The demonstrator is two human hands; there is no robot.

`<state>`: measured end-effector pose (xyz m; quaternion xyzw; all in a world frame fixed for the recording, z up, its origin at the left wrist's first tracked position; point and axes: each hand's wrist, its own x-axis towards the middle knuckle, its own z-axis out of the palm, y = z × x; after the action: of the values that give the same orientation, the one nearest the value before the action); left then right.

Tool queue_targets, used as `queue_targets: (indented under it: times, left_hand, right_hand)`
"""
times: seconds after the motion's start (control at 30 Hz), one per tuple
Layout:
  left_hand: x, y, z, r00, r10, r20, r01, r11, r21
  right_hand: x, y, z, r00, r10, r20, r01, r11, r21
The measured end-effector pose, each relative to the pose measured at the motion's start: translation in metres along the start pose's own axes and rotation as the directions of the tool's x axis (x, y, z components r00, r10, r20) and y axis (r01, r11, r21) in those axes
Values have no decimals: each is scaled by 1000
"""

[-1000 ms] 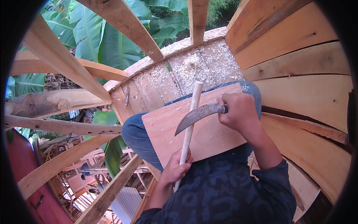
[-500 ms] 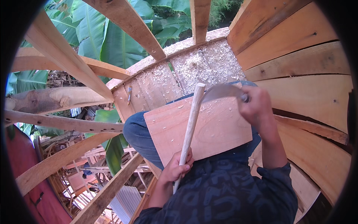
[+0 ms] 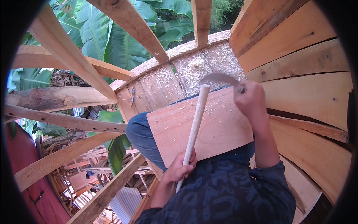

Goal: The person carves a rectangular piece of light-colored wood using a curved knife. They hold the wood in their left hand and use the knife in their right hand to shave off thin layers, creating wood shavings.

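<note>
A pale, peeled wooden stick (image 3: 197, 123) slants up over a flat wooden board (image 3: 223, 127) that lies across my lap. Near its lower end my left hand (image 3: 181, 167) is wrapped round the stick, which runs back against my shirt. My right hand (image 3: 249, 98) grips a curved knife (image 3: 220, 77) by its handle, most of which the fingers hide. The blade points left, just beyond the stick's top end; it looks apart from the wood. Small shavings lie on the board.
Plank flooring (image 3: 158, 87) ahead carries many wood shavings (image 3: 195, 65) and a small marker-like tube (image 3: 132, 96). Upright timbers (image 3: 128, 30) stand along the left and far edge, with banana leaves (image 3: 125, 46) outside. Stacked planks (image 3: 302, 89) form a wall at the right.
The knife has lifted off the stick's side and moved up and away past its top end. My left hand and the stick have shifted very slightly right in view.
</note>
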<state>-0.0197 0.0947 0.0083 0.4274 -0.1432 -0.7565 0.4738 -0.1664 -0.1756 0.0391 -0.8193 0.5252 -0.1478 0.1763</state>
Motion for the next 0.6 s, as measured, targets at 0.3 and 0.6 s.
queue_targets:
  times: [0.3, 0.6]
  left_hand:
    - [0, 0, 2, 999, -1, -40, 1, 1000, 4]
    - [-1, 2, 10, 961, 145, -234, -32, 904, 427]
  right_hand:
    - [-22, -8, -17, 973, -201, 110, 200, 980, 22]
    - [-16, 0, -3, 986, -106, 129, 117, 990, -84]
